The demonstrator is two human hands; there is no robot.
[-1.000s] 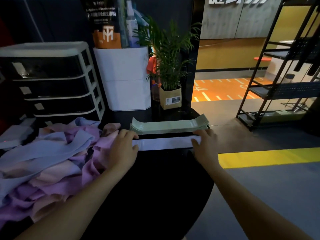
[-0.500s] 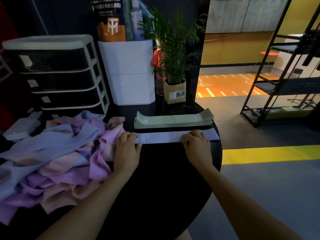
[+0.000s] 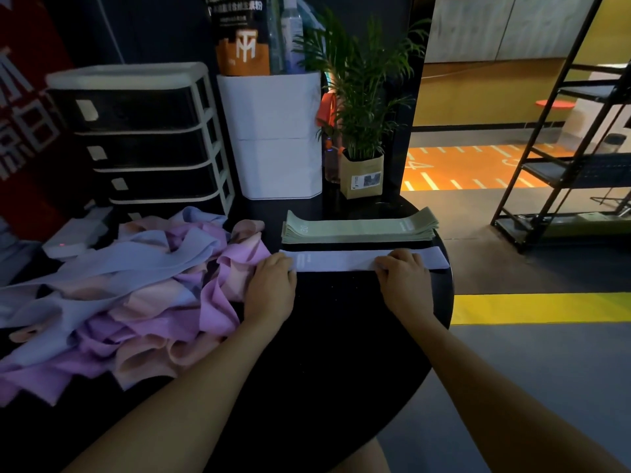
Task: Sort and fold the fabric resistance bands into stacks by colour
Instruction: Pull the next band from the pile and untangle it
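Lilac band (image 3: 345, 260), laid flat near the table's (image 3: 341, 336) far right edge, is pressed down by both hands, left (image 3: 271, 291) and right (image 3: 404, 285), fingers bent over it, beside green stack (image 3: 358, 228).

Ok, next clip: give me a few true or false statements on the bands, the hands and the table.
1. A green stack lies behind the lilac band. True.
2. Both hands rest on the lilac band. True: left hand, right hand.
3. The unsorted pile sits right of the green stack. False: it lies to the left.
4. The pile holds green bands. False: only lilac, pink and peach show.
5. The table is white. False: black.
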